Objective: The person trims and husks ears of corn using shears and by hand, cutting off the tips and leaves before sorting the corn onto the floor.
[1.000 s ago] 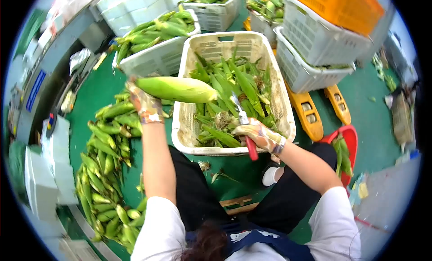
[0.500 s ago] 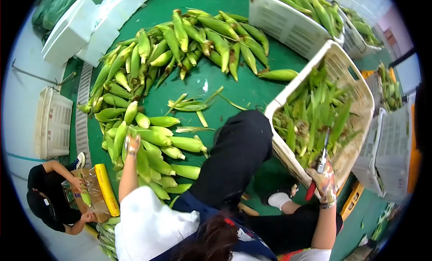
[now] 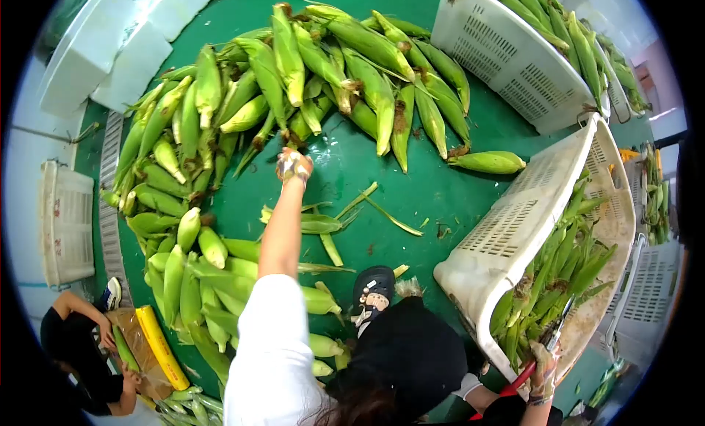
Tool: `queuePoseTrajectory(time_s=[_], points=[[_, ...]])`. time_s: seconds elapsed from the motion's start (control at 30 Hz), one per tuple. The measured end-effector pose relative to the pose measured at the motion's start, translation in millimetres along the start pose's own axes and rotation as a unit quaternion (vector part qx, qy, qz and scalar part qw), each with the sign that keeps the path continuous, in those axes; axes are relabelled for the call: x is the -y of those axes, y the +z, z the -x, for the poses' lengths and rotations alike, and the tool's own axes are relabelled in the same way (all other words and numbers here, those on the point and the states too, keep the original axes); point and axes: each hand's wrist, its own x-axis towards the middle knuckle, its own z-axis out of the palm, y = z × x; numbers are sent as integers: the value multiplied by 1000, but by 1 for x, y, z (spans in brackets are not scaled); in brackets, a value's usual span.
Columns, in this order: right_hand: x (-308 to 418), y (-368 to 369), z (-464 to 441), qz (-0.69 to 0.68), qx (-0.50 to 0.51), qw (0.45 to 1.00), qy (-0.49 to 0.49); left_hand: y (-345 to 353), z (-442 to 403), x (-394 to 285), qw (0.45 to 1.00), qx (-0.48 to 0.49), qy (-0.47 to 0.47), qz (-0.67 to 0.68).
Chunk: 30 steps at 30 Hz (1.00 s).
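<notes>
My left hand [image 3: 294,165] reaches out to the near edge of the far heap of unshucked corn [image 3: 286,55], fingers curled at the brown end of an ear. Whether an ear is in its grasp is hidden. In my right hand [image 3: 543,371], at the lower right, is a knife [image 3: 564,325] with a red handle and a thin metal blade. That hand is beside the dirty white crate [image 3: 499,239], which holds stripped green husks [image 3: 558,268]. Paler, trimmed ears [image 3: 213,247] lie in a pile left of my left forearm.
White crates of corn [image 3: 507,66] stand at the upper right. Loose husk strips [image 3: 319,224] and a single ear [image 3: 488,161] lie on the green floor. Another person [image 3: 81,352] handles an ear at the lower left, near a yellow roll [image 3: 160,345]. White foam boxes [image 3: 92,44] are upper left.
My left hand has moved from the pile of paler ears up and right to the far heap. The view has shifted, and the husk crate looks more tilted. The knife stays in my right hand.
</notes>
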Motion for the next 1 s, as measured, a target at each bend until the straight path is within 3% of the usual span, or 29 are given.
queuePoseTrajectory(time_s=[0.07, 0.13, 0.17, 0.2, 0.27, 0.3, 0.33, 0.37, 0.4, 0.47, 0.57, 0.6, 0.63, 0.67, 0.7, 0.73, 0.8, 0.87, 0.93, 0.97, 1.0], points=[[-23, -13, -6, 51, -24, 997, -44, 15, -27, -24, 970, 30, -194, 141], [-27, -17, 0, 71, -41, 995, -51, 16, -36, 2, 938, 116, -145, 293], [-29, -19, 4, 49, -59, 996, -34, -10, -16, -3, 950, 114, -98, 275], [-33, -20, 7, 24, -76, 997, -19, 25, -26, 15, 965, 79, 33, 247], [-66, -46, -7, 21, -52, 998, -34, -1, 10, 37, 852, 322, -112, 396], [-83, -58, -11, 73, -23, 996, -52, 3, 26, 65, 580, 486, -178, 629], [-83, -57, -12, 61, -24, 997, -47, -27, 72, 68, 729, 427, -138, 517], [-80, -53, -11, 48, -26, 998, -43, -57, 114, 81, 574, 517, -187, 606], [-77, -49, -10, 36, -28, 998, -39, -69, 145, 97, 622, 508, -170, 571], [-35, -27, 5, 4, -43, 997, -67, -145, 194, 96, 661, 558, -115, 487], [29, -18, 21, 94, -26, 982, -159, -217, 235, 70, 650, 580, 36, 490], [41, -21, 20, 196, -61, 951, -232, -239, 244, 52, 653, 571, 74, 492], [40, -23, 12, 70, -70, 963, -249, -262, 254, 31, 651, 572, 132, 481], [64, -26, 28, 22, -99, 937, -335, -288, 265, 11, 645, 570, 193, 471], [85, -36, 40, -78, -65, 948, -302, -318, 283, -11, 669, 565, 227, 425], [101, -49, 51, -180, -27, 943, -278, -326, 288, -26, 645, 579, 277, 414], [104, -69, 57, -456, 46, 814, -358, -361, 327, -57, 635, 553, 366, 396], [108, -104, 91, -516, 85, 759, -388, -375, 352, -76, 626, 575, 410, 331], [110, -132, 96, -412, -43, 794, -445, -384, 380, -104, 607, 611, 430, 271], [103, -142, 99, -442, -46, 762, -470, -379, 392, -111, 618, 624, 417, 235], [95, -152, 97, -469, -47, 730, -495, -377, 405, -120, 566, 689, 388, 232]])
